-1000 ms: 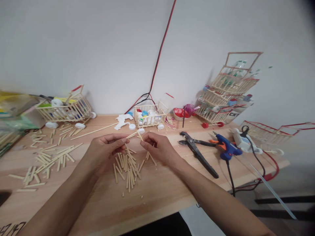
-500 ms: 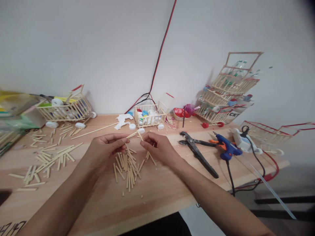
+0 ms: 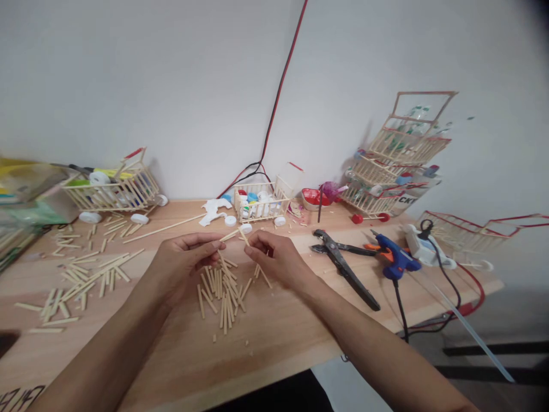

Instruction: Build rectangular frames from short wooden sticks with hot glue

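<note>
Between thumb and fingers, my left hand (image 3: 189,253) pinches a short wooden stick (image 3: 229,235) that points to the right. My right hand (image 3: 274,256) is closed on another wooden stick (image 3: 243,236), held at a steeper slant. The tips of the two sticks come close together; whether they touch I cannot tell. Below and between my hands lies a loose pile of short wooden sticks (image 3: 225,292) on the wooden table (image 3: 180,366). Part of this pile is hidden behind my left fingers.
More cut sticks (image 3: 77,274) lie scattered at left. Small stick carts (image 3: 263,206) stand along the wall, several stacked at right (image 3: 386,166). Black pliers (image 3: 343,266) and a blue glue gun (image 3: 394,254) with its cord lie right of my right arm. A red-lined bowl (image 3: 315,198) sits behind.
My hands and both sticks keep nearly the same place. The view has shifted very slightly.
</note>
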Tool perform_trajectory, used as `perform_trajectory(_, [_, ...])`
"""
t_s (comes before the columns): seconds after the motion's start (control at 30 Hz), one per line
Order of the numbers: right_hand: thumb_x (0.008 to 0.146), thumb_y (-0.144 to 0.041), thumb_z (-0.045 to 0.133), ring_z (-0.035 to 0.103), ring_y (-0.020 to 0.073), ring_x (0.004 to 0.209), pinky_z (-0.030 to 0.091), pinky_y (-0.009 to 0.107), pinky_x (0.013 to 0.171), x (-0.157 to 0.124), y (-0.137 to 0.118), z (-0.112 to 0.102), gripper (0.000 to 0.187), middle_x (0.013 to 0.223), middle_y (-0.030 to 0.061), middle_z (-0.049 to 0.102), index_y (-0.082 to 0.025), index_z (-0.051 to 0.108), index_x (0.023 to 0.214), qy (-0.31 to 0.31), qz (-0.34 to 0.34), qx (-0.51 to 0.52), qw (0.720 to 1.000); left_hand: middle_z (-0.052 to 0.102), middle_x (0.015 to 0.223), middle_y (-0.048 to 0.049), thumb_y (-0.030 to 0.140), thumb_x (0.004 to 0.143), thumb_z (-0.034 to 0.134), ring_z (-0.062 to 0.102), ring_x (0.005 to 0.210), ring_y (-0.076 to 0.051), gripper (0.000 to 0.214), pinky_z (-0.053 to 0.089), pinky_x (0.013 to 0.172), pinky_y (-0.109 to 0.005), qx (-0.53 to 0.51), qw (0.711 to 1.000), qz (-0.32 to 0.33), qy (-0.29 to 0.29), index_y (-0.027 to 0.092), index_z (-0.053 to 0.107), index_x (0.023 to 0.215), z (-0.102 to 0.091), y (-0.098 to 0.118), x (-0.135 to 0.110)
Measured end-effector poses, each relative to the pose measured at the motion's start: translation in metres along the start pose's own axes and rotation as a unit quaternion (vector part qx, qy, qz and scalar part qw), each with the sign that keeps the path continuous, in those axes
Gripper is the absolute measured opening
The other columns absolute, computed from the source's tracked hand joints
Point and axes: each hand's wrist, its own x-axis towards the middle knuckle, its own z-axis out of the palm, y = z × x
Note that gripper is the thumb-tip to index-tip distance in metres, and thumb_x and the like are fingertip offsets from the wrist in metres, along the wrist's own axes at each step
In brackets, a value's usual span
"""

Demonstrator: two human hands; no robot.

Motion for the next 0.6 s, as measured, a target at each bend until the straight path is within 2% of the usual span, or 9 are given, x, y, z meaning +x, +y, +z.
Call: perform_trajectory(0.6, [0.087, -0.028, 0.054, 0.041, 0.008, 0.058, 0.03, 0.021, 0.055, -0.0001, 0.0004, 0.0002, 0.013, 0.066, -0.0042, 0.05, -0.018, 0.054, 0.078, -0.002, -0.003, -0.004, 1.0, 0.072, 0.067, -0.0035, 0.022, 0.052, 0.084, 0.06, 0.053, -0.007, 0.028, 0.05, 0.053, -0.015, 0.01, 1.0, 0.001, -0.004, 0.014, 0.075, 0.077, -0.0028, -0.0025, 0.0015])
